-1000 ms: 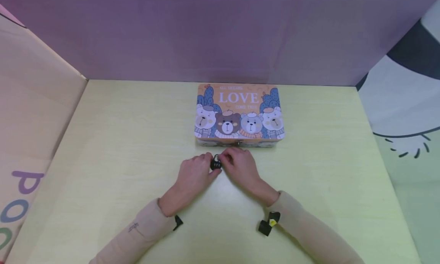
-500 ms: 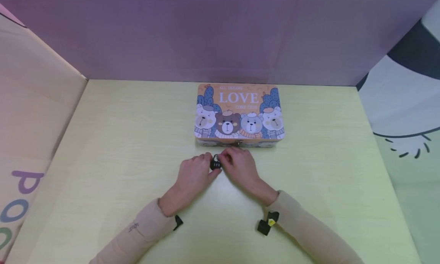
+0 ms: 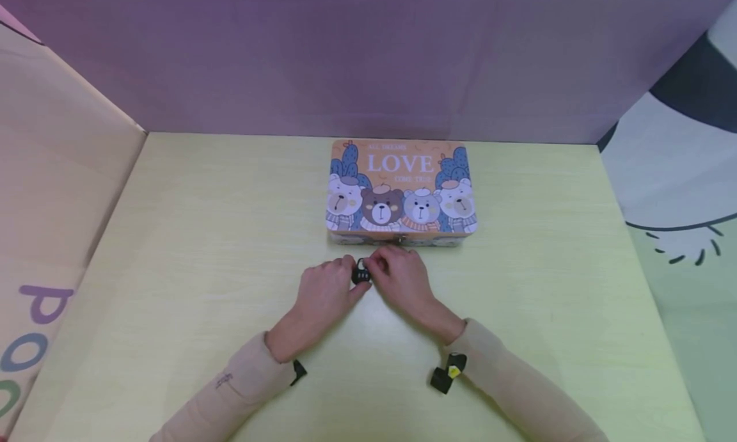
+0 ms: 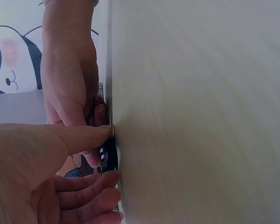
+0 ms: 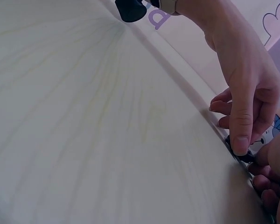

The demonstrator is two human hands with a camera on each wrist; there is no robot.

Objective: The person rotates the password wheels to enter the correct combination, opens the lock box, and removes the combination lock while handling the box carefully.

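Observation:
A small black combination padlock [image 3: 361,274] lies at the tabletop between both hands, its number dials facing up and its shackle toward the box. My left hand [image 3: 326,293] grips the lock body from the left, thumb at the near side and fingers at the far side. From the right, the thumb and fingers of my right hand [image 3: 403,282] pinch the lock's right side near the shackle. In the left wrist view the padlock [image 4: 108,156] is partly covered by fingers. Just beyond the hands stands a closed tin box [image 3: 401,189] with bears and "LOVE" on its lid.
A metal clasp [image 3: 400,239] sits at the middle of the box's front. The pale yellow table [image 3: 201,237] meets a purple wall [image 3: 368,58] at the back and printed panels at both sides. Black wrist devices [image 3: 443,378] hang by the sleeves.

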